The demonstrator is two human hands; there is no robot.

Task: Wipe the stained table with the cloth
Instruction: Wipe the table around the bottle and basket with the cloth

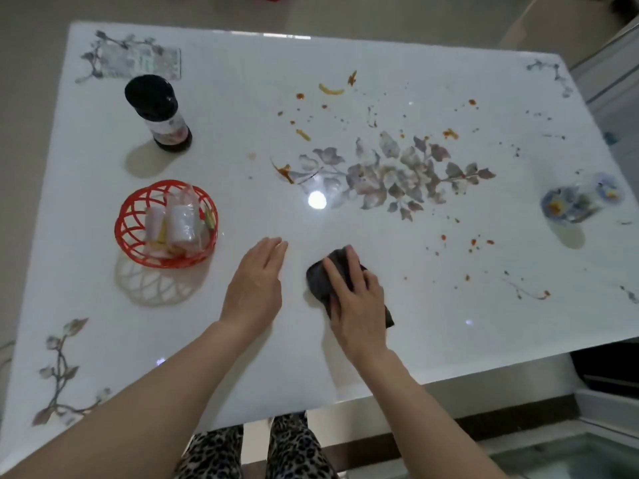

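Observation:
A glossy white table point(345, 354) with printed grey flowers carries orange-red sauce stains point(330, 89) scattered over its far middle and right side. A dark folded cloth point(320, 274) lies near the front middle. My right hand point(356, 299) presses flat on top of it, fingers spread over the fabric. To the left of the cloth, my left hand point(256, 285) rests palm down on the bare table, fingers together and holding nothing.
A red plastic basket point(133, 216) with wrapped packets stands at the left. Behind it is a dark sauce bottle point(159, 112). A patterned glass cup point(577, 202) lies at the right edge. A flat packet point(141, 62) sits at the far left corner.

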